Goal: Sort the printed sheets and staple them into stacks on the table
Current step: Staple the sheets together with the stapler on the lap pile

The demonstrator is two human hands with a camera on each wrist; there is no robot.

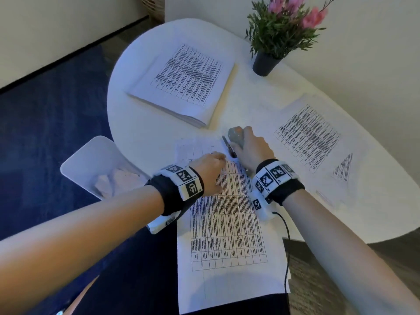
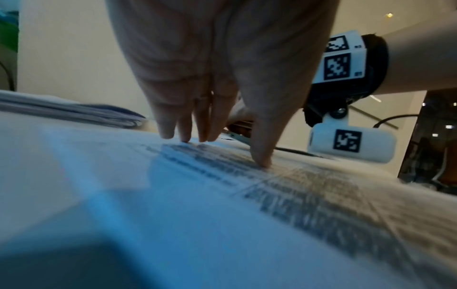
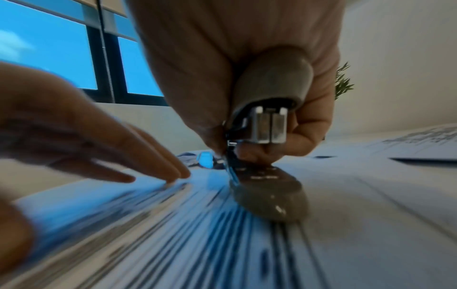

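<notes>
A set of printed table sheets (image 1: pixel 227 223) lies at the table's near edge and hangs over it toward me. My left hand (image 1: pixel 211 169) presses it flat with straight fingertips (image 2: pixel 185 135) near its upper part. My right hand (image 1: pixel 252 148) grips a grey stapler (image 1: pixel 235 135) with an orange patch, at the sheets' top right corner. In the right wrist view the stapler (image 3: pixel 267 121) gapes, its base (image 3: pixel 269 195) resting on the paper (image 3: pixel 173 224). A thick pile of printed sheets (image 1: pixel 181 85) lies at the far left. More sheets (image 1: pixel 311 135) lie at the right.
A potted plant (image 1: pixel 272 39) with pink flowers stands at the back of the white table (image 1: pixel 141 133). A small folded printed paper (image 1: pixel 343 167) lies at the right. A white bin (image 1: pixel 100 169) holding crumpled paper stands left of the table. A cable (image 1: pixel 286 246) trails from my right wristband.
</notes>
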